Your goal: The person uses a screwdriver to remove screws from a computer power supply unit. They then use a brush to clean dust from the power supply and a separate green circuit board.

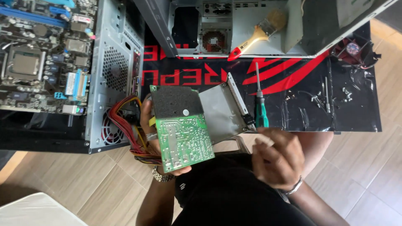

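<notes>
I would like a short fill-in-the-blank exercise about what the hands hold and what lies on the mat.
1. The left hand holds a ____ circuit board.
2. The screwdriver on the black mat has a ____ handle.
3. The paintbrush lies on the open ____ case.
4. The right hand holds ____.

Missing words: green; green; computer; nothing

PC repair bench — open computer case [113, 62], bare motherboard [37, 54], screwdriver [260, 104], loose screws [345, 95] on mat [301, 113].
</notes>
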